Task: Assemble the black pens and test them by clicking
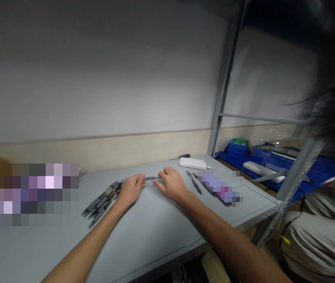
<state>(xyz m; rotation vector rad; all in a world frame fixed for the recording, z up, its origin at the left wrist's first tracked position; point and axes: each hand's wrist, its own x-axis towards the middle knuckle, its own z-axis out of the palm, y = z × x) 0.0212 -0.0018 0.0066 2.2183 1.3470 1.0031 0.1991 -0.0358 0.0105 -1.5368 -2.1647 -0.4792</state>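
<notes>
Between my two hands a slim dark pen [152, 178] lies level, just above or on the grey table [143, 236]; I cannot tell if it touches. My left hand [132, 188] pinches its left end with thumb and fingers. The fingers of my right hand [171, 181] close around its other end, thumb spread slightly below. Beside my left hand lies a heap of several similar dark pens [104, 202], some with yellowish parts. Two more pens lie right of my right hand, one of them a separate dark pen [194, 182].
A white power strip or similar bar [193, 162] and a screwdriver [184, 156] lie near the wall. A phone-like, blurred object [220, 188] is at right. Metal shelf posts [223, 86] rise behind the right corner; a blue surface [255, 169] holds a blue bin [238, 148].
</notes>
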